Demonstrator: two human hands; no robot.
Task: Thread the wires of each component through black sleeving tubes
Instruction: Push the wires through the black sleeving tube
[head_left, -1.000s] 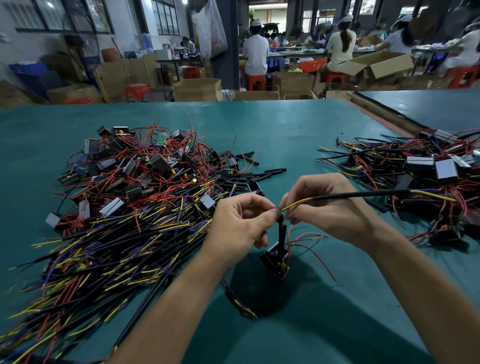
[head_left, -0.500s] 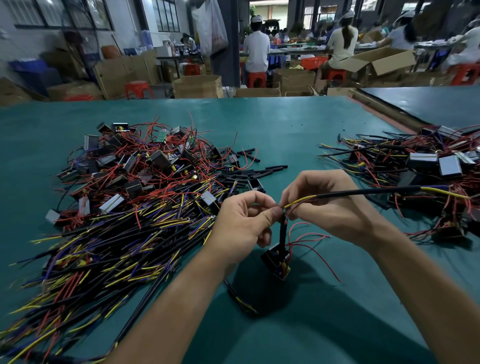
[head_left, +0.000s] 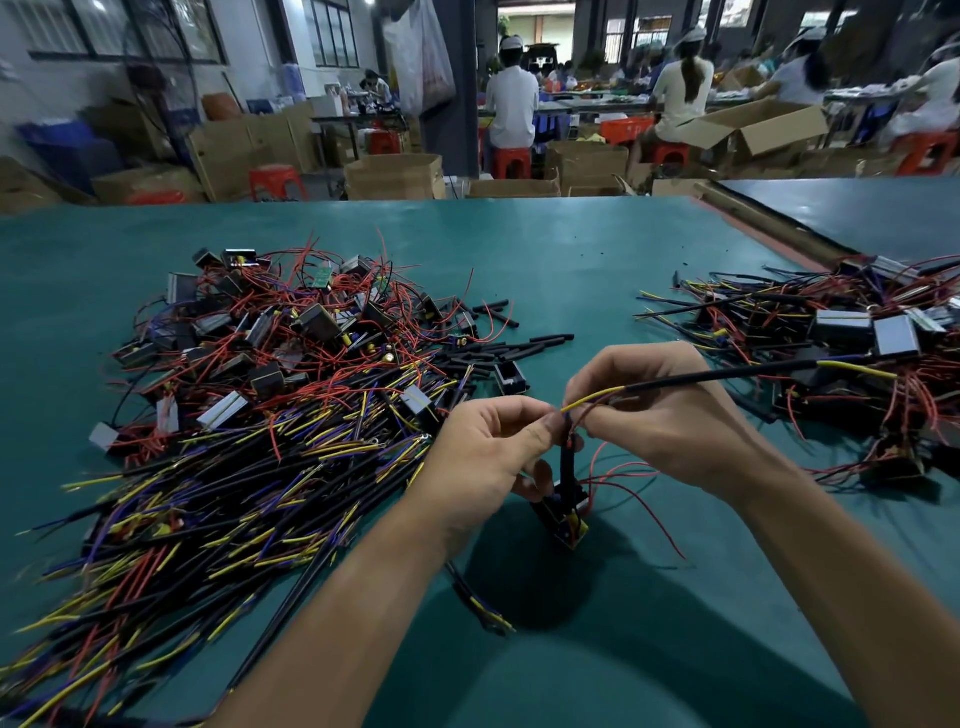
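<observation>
I am looking down at a green counter (head_left: 571, 249), and both hands are meeting just right of the frame's centre. My left hand (head_left: 488, 457) is closing its grip on the wires: thumb and forefinger are pinching them where the yellow wire (head_left: 592, 399) begins. My right hand (head_left: 670, 415) is pinching the same yellow wire just beside that, near the mouth of the black sleeving tube (head_left: 727, 373). The tube is running out toward the right of the frame, with yellow wire showing again at its far end. The component (head_left: 566, 514) is hanging below the two hands, low at centre, and thin red wires (head_left: 639, 493) are curling off to its right. I cannot tell whether it is touching the counter.

At left a big heap of components and wire bundles (head_left: 260, 415) is lying, with loose short tubes (head_left: 519, 348) at its right edge. A second heap (head_left: 857, 364) is sitting at the right edge.
</observation>
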